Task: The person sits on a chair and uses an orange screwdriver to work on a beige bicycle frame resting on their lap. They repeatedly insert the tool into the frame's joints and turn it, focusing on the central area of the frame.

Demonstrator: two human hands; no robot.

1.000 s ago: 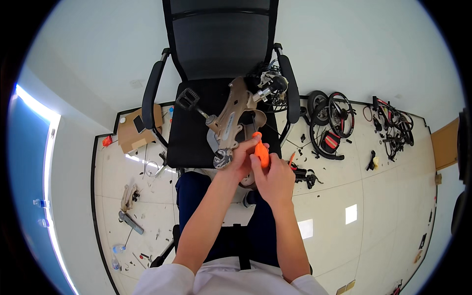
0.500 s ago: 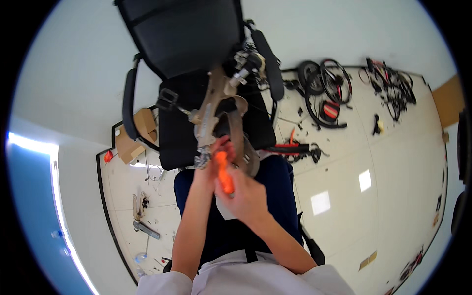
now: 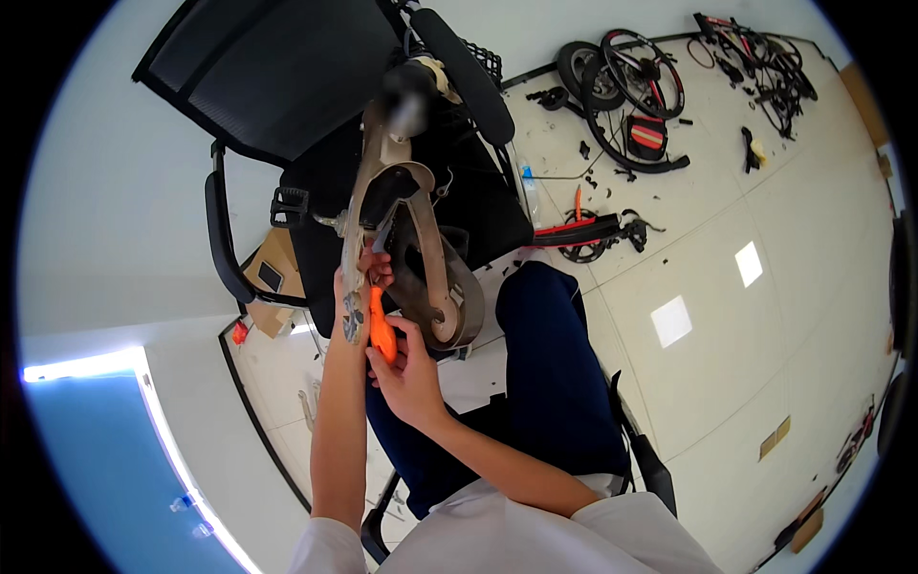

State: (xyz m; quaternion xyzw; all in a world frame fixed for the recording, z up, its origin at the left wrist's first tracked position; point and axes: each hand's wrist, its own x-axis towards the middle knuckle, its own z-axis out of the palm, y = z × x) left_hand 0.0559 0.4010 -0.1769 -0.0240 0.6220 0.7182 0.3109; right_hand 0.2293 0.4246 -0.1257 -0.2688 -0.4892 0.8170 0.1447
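A worn, beige-grey bicycle frame [image 3: 358, 206] rests on the seat of a black office chair [image 3: 316, 172], its forked end toward me. My left hand [image 3: 377, 268] reaches behind the frame's left arm, and its curled fingers show on the inner side; the palm is hidden. Between finger and thumb, my right hand [image 3: 409, 375] holds an orange-handled tool [image 3: 382, 330] beside that arm's end. Whatever the handle's far end meets is hidden near my left fingers. A black pedal [image 3: 290, 207] sticks out left of the frame, and a curved grey guard [image 3: 466, 304] lies at the right arm.
On the floor at right lie bicycle wheels [image 3: 643, 72], a red and black bag [image 3: 646, 137], a crank with chainring [image 3: 585, 237] and a dark bike frame [image 3: 755, 57]. Left of the chair stands a cardboard box [image 3: 277, 251]. The chair's armrests [image 3: 464, 72] flank the frame.
The view has turned, so the chair and frame sit further left and tilted. My right hand still holds the orange-handled tool, and my left hand stays at the frame's arm.
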